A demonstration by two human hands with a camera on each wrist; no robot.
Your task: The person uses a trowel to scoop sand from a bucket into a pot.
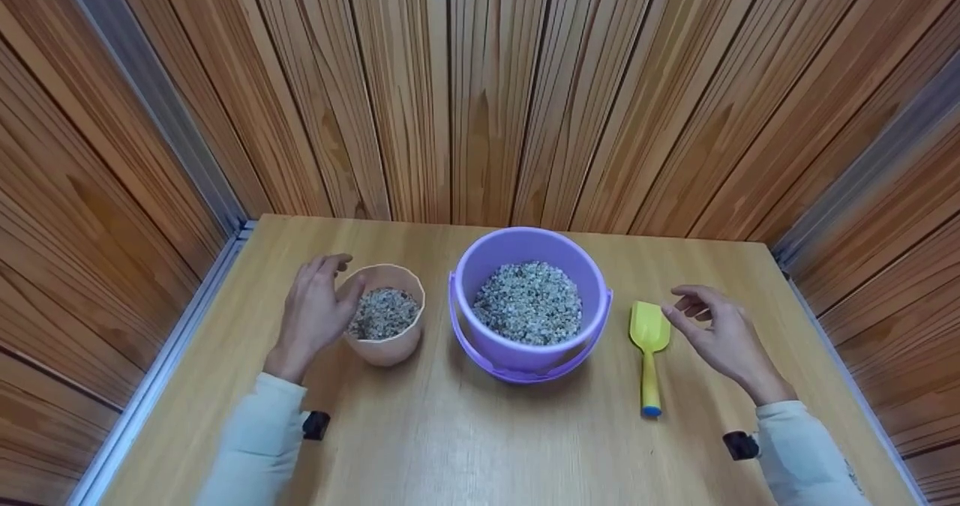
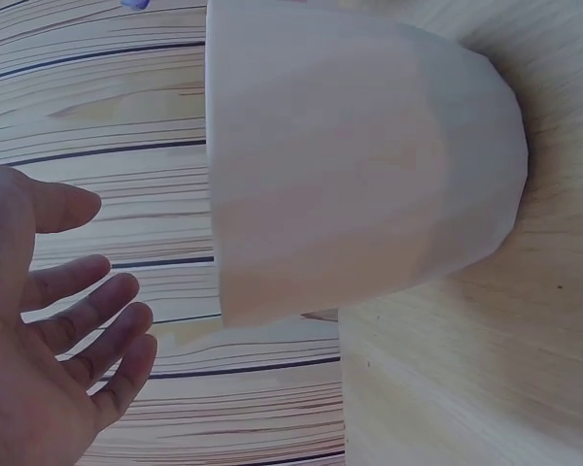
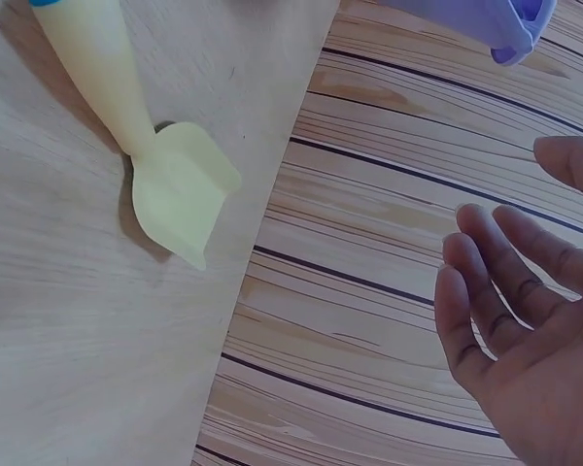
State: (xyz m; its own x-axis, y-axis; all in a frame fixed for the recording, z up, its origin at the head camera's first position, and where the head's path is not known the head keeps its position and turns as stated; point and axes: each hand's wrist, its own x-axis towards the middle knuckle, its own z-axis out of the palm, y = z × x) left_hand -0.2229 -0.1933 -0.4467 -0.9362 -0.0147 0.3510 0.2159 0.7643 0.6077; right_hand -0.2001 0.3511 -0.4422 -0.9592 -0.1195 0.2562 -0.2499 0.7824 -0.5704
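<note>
A peach-coloured pot (image 1: 386, 350) partly filled with grey gravel (image 1: 386, 313) stands on the left of the table. My left hand (image 1: 316, 312) hovers beside its left rim; the left wrist view shows a gap between the loosely bent fingers (image 2: 87, 316) and the pot (image 2: 360, 165). A yellow toy shovel (image 1: 649, 333) with a blue handle end lies on the right, blade pointing away from me. Just right of its blade, my right hand (image 1: 724, 341) is raised with relaxed fingers, holding nothing; the right wrist view shows it apart from the shovel (image 3: 180, 189).
Between pot and shovel stands a purple bucket (image 1: 529, 352) holding more gravel (image 1: 531, 303), its handle lowered toward me. Wood-patterned walls (image 1: 487, 94) close off the back and both sides of the table (image 1: 465, 438).
</note>
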